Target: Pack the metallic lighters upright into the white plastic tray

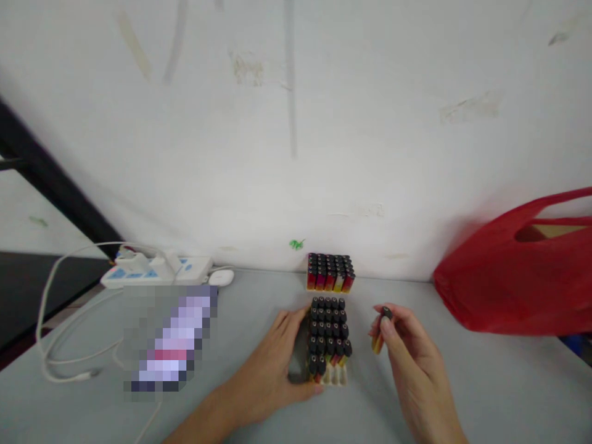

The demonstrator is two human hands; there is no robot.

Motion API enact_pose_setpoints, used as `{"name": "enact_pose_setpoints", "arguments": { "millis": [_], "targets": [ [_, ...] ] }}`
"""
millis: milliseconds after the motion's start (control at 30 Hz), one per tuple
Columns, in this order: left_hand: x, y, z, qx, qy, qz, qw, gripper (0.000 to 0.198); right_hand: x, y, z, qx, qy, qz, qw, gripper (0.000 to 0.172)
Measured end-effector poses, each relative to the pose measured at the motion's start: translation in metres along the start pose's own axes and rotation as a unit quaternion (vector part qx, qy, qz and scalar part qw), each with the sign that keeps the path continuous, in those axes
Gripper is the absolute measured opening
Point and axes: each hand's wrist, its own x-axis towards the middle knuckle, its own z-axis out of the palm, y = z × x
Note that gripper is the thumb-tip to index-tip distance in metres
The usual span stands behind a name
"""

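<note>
My right hand [419,364] is closed, pinching a battery [378,342] with a black top and a yellow-orange body between thumb and fingers. It is held off the table, to the right of a cream tray [341,377]. Rows of black-topped batteries [328,328] stand upright in that tray, and several bare sockets show at the near right corner. From the left, my left hand [272,354] grips the tray, with the thumb at its near edge and the fingers along its far left side. Behind it stands another full block of red and yellow batteries [330,274].
A white wall [370,154] rises behind the grey table [259,308]. On the left are a power strip [198,269] with plugs and white cables, a white charger piece [221,277] and a blurred-out phone-like device [173,339]. A red bag [490,277] stands on the right.
</note>
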Motion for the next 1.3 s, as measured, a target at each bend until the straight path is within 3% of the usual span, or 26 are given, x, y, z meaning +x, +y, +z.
{"name": "enact_pose_setpoints", "arguments": {
  "millis": [167,333,467,933,1300],
  "targets": [
    [0.000,0.000,0.000,0.000,-0.002,0.003,1.000,0.112,-0.011,-0.007,-0.004,-0.086,-0.009,-0.141,0.986,0.016],
    [-0.002,-0.002,0.001,0.000,0.007,0.008,1.000,0.114,-0.014,-0.018,-0.002,-0.125,-0.147,-0.281,0.940,0.016],
    [-0.001,-0.003,0.001,0.007,0.005,0.015,1.000,0.108,-0.011,-0.026,0.007,-0.162,-0.198,-0.357,0.898,0.021],
    [0.001,0.002,0.000,-0.011,-0.001,0.020,1.000,0.110,-0.010,-0.016,0.012,-0.223,-0.244,-0.381,0.863,0.038],
    [0.001,0.001,0.000,0.000,-0.006,0.023,1.000,0.110,-0.007,-0.016,0.013,-0.236,-0.241,-0.390,0.857,0.035]
  ]
}}
